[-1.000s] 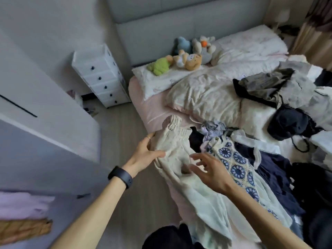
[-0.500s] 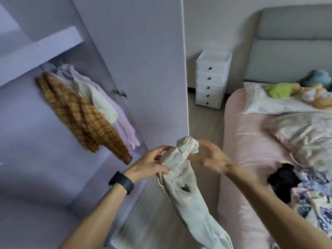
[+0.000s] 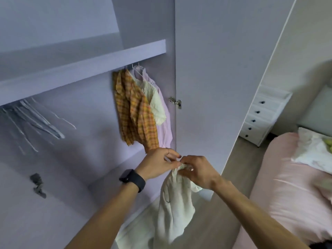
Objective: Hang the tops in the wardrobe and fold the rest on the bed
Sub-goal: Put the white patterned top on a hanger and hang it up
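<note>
A cream garment (image 3: 175, 211) hangs down in front of the open wardrobe (image 3: 86, 69). My left hand (image 3: 157, 163) and my right hand (image 3: 198, 172) both pinch its bunched top edge, fingertips close together. Inside the wardrobe, an orange plaid shirt (image 3: 133, 112), a cream top (image 3: 154, 103) and a pale pink top (image 3: 166, 126) hang side by side from the rail under the shelf. A bunch of bare hangers (image 3: 36, 121) hangs at the left end of the rail.
The open wardrobe door (image 3: 215, 78) stands just right of my hands. A white drawer unit (image 3: 264, 114) sits by the far wall. The pink bed (image 3: 294, 191) with a white pillow (image 3: 314, 151) fills the lower right. A small grey item (image 3: 38, 185) lies inside the wardrobe at left.
I have turned from the bed to face the wardrobe, carrying the cream garment. My hands have drawn together on its bunched top edge.
</note>
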`<state>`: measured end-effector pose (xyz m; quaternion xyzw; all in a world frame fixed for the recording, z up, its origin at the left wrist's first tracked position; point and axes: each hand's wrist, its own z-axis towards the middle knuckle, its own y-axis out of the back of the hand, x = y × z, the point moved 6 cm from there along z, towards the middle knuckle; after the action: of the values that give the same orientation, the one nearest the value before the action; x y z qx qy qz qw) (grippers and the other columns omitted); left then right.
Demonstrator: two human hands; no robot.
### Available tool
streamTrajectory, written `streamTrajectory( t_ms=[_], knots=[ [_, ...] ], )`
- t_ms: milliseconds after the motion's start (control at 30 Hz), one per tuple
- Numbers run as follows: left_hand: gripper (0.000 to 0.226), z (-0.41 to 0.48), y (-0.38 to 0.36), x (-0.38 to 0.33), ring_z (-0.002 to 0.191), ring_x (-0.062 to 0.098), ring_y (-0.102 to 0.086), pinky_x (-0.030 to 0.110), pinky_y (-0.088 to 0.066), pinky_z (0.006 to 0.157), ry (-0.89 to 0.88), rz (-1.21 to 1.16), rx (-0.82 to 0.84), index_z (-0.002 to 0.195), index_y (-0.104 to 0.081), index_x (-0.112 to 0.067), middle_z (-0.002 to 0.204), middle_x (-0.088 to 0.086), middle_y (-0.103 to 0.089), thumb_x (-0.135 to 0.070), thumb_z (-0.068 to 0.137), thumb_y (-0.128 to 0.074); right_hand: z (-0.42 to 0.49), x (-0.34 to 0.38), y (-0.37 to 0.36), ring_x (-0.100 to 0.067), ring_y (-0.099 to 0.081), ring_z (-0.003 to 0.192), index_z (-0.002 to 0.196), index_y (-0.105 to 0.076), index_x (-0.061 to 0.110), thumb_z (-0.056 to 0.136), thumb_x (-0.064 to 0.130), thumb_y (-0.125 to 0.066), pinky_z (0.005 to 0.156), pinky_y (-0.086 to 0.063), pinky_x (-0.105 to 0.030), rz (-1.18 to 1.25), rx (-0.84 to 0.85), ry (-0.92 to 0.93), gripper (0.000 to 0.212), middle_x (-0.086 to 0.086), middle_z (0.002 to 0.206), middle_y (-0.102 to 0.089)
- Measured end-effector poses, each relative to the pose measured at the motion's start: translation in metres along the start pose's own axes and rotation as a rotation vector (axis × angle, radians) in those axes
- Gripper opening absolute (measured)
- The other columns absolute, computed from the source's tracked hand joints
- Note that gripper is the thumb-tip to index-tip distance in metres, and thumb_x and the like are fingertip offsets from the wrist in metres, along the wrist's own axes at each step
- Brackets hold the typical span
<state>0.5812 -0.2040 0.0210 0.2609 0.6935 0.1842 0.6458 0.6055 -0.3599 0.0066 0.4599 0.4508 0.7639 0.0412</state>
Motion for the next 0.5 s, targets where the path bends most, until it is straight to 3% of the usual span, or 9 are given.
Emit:
streamTrajectory(
  t_ms=[100, 167, 233, 333, 433, 500],
  knots=[
    [0.014, 0.009, 0.003, 0.004, 0.082, -0.005, -0.066, 0.014, -0.053, 0.077, -0.003, 0.028, -0.069, 0.098, -0.075, -0.029, 0.083, -0.027, -0.070, -0.037, 0.087, -0.075, 0.017, -0.009, 0.007, -0.014, -0.047, 0.099, 0.105, -0.077, 0.027, 0.084, 0.032, -0.080, 0.083, -0.046, -0.029, -0.136, -0.037, -0.034, 0.021, 0.010, 0.108, -0.053],
    [0.007, 0.017, 0.004, 0.007, 0.083, 0.003, -0.068, 0.028, -0.057, 0.082, 0.024, 0.021, -0.160, 0.090, -0.071, -0.030, 0.084, -0.020, -0.072, -0.037, 0.089, -0.072, 0.028, -0.020, 0.017, -0.013, -0.049, 0.098, 0.100, -0.075, 0.037, 0.085, 0.048, -0.073, 0.076, -0.050, -0.032, -0.269, -0.059, -0.162, 0.018, 0.013, 0.102, -0.051],
    [0.006, 0.025, 0.000, 0.008, 0.085, 0.003, -0.067, 0.034, -0.058, 0.084, 0.069, 0.006, -0.230, 0.087, -0.068, -0.034, 0.085, -0.019, -0.072, -0.038, 0.091, -0.069, 0.038, -0.032, 0.024, -0.016, -0.059, 0.085, 0.093, -0.072, 0.038, 0.087, 0.055, -0.065, 0.069, -0.051, -0.029, -0.312, -0.016, -0.284, 0.019, 0.013, 0.087, -0.060],
    [0.006, 0.039, -0.008, 0.002, 0.085, 0.002, -0.067, 0.030, -0.057, 0.083, 0.125, -0.026, -0.311, 0.085, -0.069, -0.037, 0.085, -0.018, -0.072, -0.039, 0.091, -0.068, 0.054, -0.048, 0.031, -0.019, -0.069, 0.079, 0.092, -0.069, 0.033, 0.093, 0.046, -0.059, 0.074, -0.055, -0.032, -0.172, 0.101, -0.282, 0.016, 0.008, 0.082, -0.073],
    [0.009, 0.049, -0.009, 0.001, 0.081, 0.008, -0.072, 0.023, -0.056, 0.075, 0.167, -0.212, -0.301, 0.085, -0.073, -0.035, 0.084, -0.012, -0.076, -0.037, 0.093, -0.068, 0.073, -0.055, 0.040, -0.015, -0.068, 0.089, 0.096, -0.070, 0.034, 0.094, 0.031, -0.060, 0.079, -0.051, -0.023, -0.029, 0.160, -0.157, 0.010, 0.011, 0.095, -0.071],
    [0.016, 0.050, -0.006, 0.011, 0.082, 0.014, -0.074, 0.021, -0.055, 0.071, 0.245, -0.352, -0.276, 0.097, -0.073, -0.025, 0.089, -0.006, -0.077, -0.039, 0.096, -0.063, 0.084, -0.062, 0.047, -0.016, -0.069, 0.085, 0.085, -0.071, 0.032, 0.091, 0.021, -0.061, 0.081, -0.055, -0.030, 0.142, 0.172, -0.173, 0.016, 0.009, 0.093, -0.069]
  ],
)
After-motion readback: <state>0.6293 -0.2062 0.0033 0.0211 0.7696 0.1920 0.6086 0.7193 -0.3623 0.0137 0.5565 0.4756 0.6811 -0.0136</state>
